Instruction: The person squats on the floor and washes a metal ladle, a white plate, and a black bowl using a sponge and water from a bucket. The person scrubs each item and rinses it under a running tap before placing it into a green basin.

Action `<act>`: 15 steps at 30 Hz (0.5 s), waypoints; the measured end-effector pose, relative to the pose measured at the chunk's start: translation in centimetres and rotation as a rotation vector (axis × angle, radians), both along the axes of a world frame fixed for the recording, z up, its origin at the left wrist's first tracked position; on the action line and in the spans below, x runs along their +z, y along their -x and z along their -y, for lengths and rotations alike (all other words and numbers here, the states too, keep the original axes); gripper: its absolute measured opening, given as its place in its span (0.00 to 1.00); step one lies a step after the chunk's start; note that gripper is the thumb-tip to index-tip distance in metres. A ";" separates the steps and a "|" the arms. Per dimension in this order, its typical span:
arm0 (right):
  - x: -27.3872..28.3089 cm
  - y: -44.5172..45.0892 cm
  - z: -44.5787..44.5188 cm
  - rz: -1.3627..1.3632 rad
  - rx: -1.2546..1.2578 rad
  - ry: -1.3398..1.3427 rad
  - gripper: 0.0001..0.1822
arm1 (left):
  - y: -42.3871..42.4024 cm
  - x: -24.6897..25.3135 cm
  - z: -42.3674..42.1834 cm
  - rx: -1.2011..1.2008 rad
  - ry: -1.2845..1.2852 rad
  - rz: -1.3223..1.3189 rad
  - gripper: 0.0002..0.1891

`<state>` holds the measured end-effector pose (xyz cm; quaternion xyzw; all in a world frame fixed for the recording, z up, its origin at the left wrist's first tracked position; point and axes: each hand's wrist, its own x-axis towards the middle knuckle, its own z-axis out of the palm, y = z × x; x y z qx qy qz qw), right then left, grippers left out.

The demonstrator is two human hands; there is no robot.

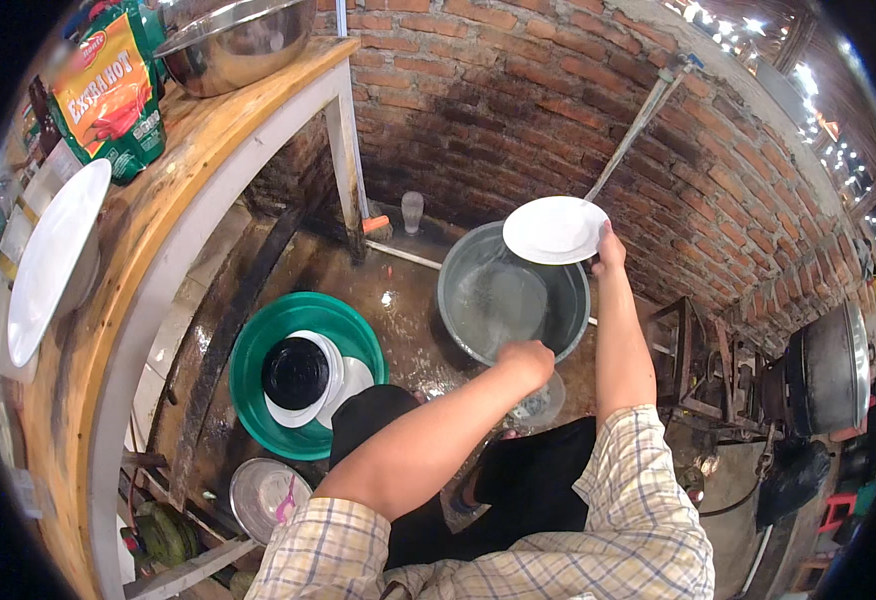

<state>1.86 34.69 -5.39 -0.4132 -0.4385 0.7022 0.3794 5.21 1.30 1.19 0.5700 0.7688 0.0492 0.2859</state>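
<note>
My right hand [609,249] grips the right rim of a white plate [556,230], tilted above the back of a grey plastic tub [449,300] with cloudy water in it. At the tub's front rim is my left hand [528,364], its fingers curled and partly hidden; whether it holds something cannot be told. Just below that hand is a translucent round container [541,401] with something pale inside. On the wet floor to the left, a green plastic basin [250,352] holds white dishes [348,386] and a black round dish [295,373].
A metal bowl [247,499] with a pink item stands front left. Along the left runs a wooden table [205,161] bearing a green and orange pouch [112,90], a steel bowl [239,56] and a white plate [59,262]. A clear glass [412,212] stands by the brick wall [475,112]; a large pot [828,367] is at right.
</note>
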 end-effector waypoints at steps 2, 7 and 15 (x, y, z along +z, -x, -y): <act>-0.5 0.0 -0.3 -0.005 0.025 0.024 0.23 | 0.1 -0.1 -0.1 0.047 -0.017 0.045 0.14; -1.6 0.4 -1.2 -0.148 0.050 0.046 0.21 | -0.9 1.0 -0.5 -0.017 0.007 -0.016 0.13; -4.1 2.5 -2.5 -0.447 0.196 0.117 0.24 | -1.4 -0.8 -0.5 0.000 -0.029 -0.010 0.13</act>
